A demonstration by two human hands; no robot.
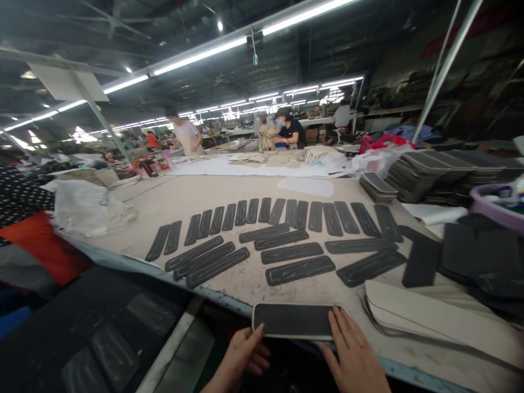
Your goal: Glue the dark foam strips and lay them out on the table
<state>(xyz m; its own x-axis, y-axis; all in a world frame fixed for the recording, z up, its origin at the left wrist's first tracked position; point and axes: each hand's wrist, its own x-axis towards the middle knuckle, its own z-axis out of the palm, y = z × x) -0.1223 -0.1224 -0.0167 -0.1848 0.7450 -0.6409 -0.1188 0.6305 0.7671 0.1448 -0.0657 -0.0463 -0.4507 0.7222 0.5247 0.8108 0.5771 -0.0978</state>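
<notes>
A long dark panel with rounded corners and a pale border (292, 320) lies at the near edge of the table, its front side slightly over the edge. My left hand (245, 349) grips the panel's left end, thumb on top and fingers below the edge. Flat across its right end rest the stretched fingers of my right hand (352, 349), with the thumb apart at the front edge. Beyond, several dark strips with shiny streaks (301, 270) are spread in rows. To the right of my right hand is a stack of long pale panels (434, 316).
Dark flat pieces (421, 259) lie at right, near a purple basket (497, 210) and stacked dark panels (417, 174). A white plastic bag (88, 207) sits at the table's left. Below left is a dark surface with shiny strips (114, 349). People work in the background.
</notes>
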